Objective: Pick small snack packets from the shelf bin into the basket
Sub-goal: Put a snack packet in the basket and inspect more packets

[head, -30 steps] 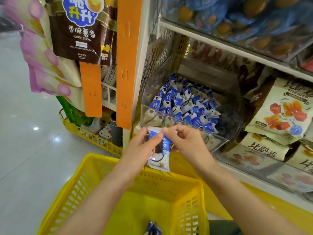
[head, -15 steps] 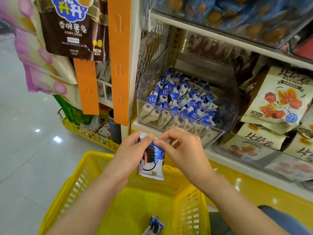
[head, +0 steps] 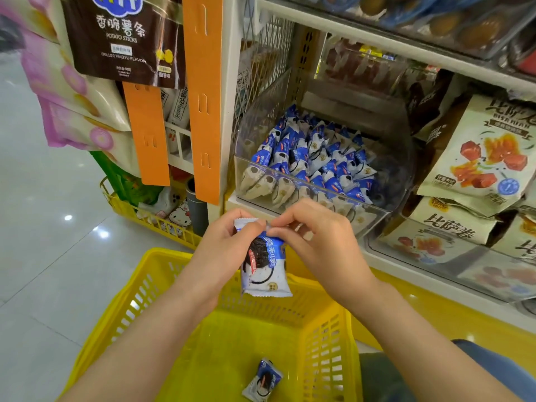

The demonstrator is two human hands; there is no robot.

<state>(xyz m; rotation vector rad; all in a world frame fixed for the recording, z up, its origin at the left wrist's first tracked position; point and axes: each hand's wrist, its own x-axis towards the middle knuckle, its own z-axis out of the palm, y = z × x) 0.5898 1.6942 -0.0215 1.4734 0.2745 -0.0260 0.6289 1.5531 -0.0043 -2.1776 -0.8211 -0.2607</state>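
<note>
Holding anything right now?

Yes. From my screen I see both hands up in front of me. My left hand [head: 223, 250] pinches the top left corner of one packet [head: 265, 268]. My right hand [head: 316, 242] pinches the top edge too, just beside the left thumb. So both hands are closed on that same packet.

What does it look like?

It is blue at the top and white at the bottom, with a dark round cookie on it. It hangs straight down from my fingers.

Where is it hanging?

Over the far side of the yellow basket [head: 327, 343]. It is not inside.

Is anything in the basket?

One more small packet [head: 262, 380]. It lies on the bottom, close to me, tipped a bit to one side.

And the bin?

The clear bin [head: 319, 190] sits on the shelf, just behind my hands. It is full of the same blue and white packets [head: 313, 158], all in a heap.

What else can you see?

Big pale bags [head: 487, 152] with red cubes on them lie to the right of the bin. An orange strip [head: 203, 97] hangs to its left, and a brown bag [head: 124, 39] of potato sticks hangs beside that. A shiny grey floor [head: 43, 256] is on the left.
</note>
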